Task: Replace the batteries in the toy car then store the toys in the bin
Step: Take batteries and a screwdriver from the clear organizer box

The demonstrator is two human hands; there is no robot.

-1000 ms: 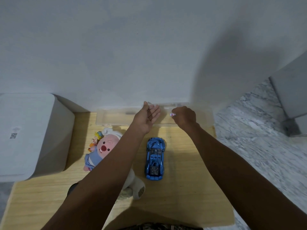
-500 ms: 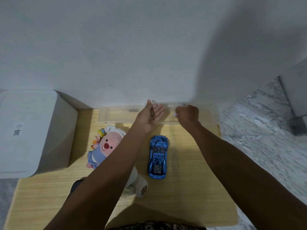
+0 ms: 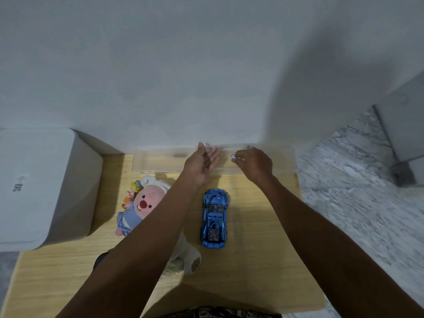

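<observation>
Both hands over clear tray (image 3: 160,160) behind blue toy car (image 3: 214,218) on tabletop (image 3: 263,249). Left hand (image 3: 200,165) flat, grip apart, probably steadying tray; right hand (image 3: 253,165) pinched together on tiny item (image 3: 233,156), maybe a battery. White bin (image 3: 46,187) left of car, plush (image 3: 142,203) between.

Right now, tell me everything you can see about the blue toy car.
The blue toy car has a shiny, chrome-like body with an open dark cockpit and a dark panel near its closer end. It stands on its wheels on the wooden table, lengthwise toward the wall, between both forearms, right of the plush toy. Nothing touches it.
</observation>
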